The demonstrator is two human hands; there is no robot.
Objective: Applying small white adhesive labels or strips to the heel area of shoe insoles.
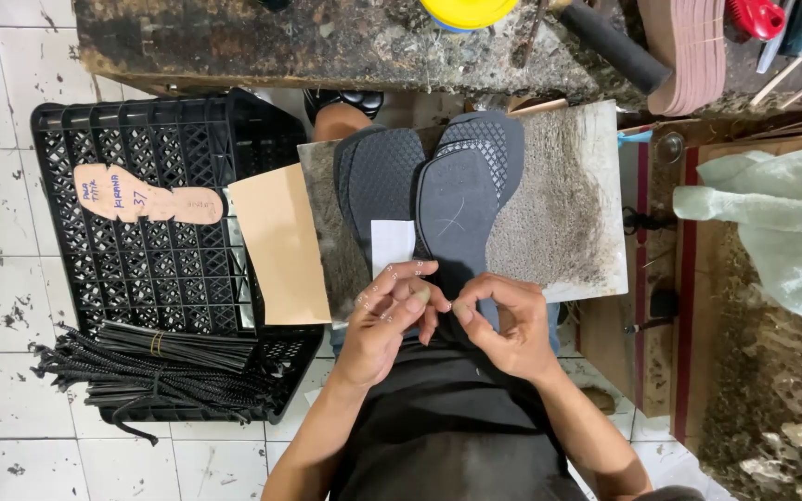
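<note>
Your L hand (384,320) & R hand (503,325), both pinched shut on 1 small bit (422,293) at board's (559,223) near edge, w/ 2 black soles (452,209).

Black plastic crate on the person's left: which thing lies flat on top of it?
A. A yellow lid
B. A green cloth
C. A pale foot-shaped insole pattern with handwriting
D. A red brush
C: the pale foot-shaped insole pattern lies flat on the black plastic crate, with a bundle of black straps at the crate's near edge.
</note>
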